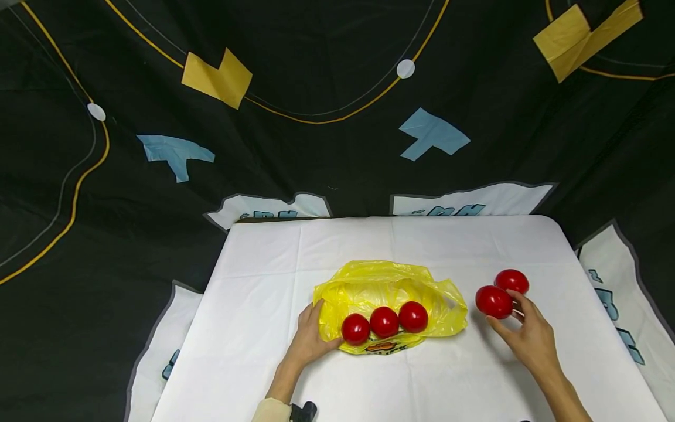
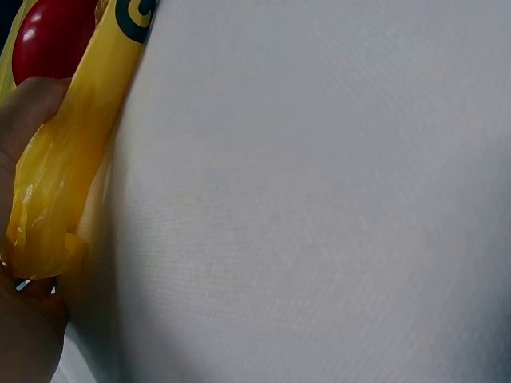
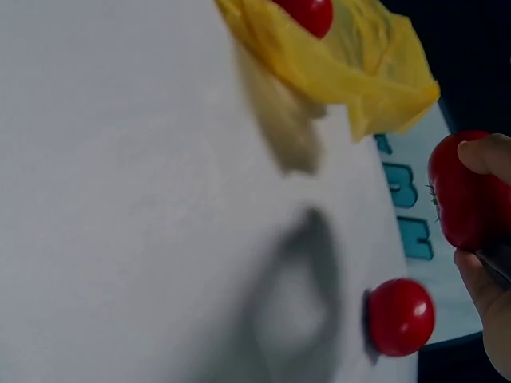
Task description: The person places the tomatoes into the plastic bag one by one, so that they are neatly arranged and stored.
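A crinkled yellow plastic bag (image 1: 379, 287) lies spread on the table, its mouth gaping upward. Three red tomatoes sit in a row along its near side: a left one (image 1: 355, 329), a middle one (image 1: 384, 322) and a right one (image 1: 413, 317). My left hand (image 1: 308, 339) pinches the bag's left edge, thumb close to the left tomato (image 2: 52, 40). To the right of the bag, my right hand (image 1: 531, 339) holds another tomato (image 3: 463, 187) between thumb and fingers, raised over the table. Just beyond it, one more tomato (image 3: 401, 317) rests on the tabletop.
A white cloth covers the table (image 1: 263, 252). Behind it hangs a dark curtain (image 1: 316, 164) with yellow and blue shapes and a white lettered border. Dark print shows on the bag's near side. A black strap (image 1: 303, 412) circles my left wrist.
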Motion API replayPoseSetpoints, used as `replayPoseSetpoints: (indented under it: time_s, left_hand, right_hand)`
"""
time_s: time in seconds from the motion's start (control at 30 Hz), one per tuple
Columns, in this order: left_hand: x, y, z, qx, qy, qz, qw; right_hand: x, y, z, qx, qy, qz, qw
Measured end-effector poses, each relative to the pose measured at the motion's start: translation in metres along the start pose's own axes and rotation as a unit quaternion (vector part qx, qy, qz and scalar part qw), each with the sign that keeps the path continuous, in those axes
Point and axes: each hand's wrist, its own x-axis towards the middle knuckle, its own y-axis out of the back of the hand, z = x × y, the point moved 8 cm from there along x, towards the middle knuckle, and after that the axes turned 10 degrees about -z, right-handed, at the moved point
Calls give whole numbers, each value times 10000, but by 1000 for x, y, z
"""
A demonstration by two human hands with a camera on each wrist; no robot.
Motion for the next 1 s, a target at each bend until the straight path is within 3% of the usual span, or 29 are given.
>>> replayPoseSetpoints:
  time_s: [0.4,1.0]
  left_hand:
    - [0,-1,0,8,-78,31,10000]
    - [0,0,0,-1,-102,41,9999]
  right_hand:
    - [6,5,-32,131,485,191,9986]
    - [15,-12,-59,358,723,-95,9967]
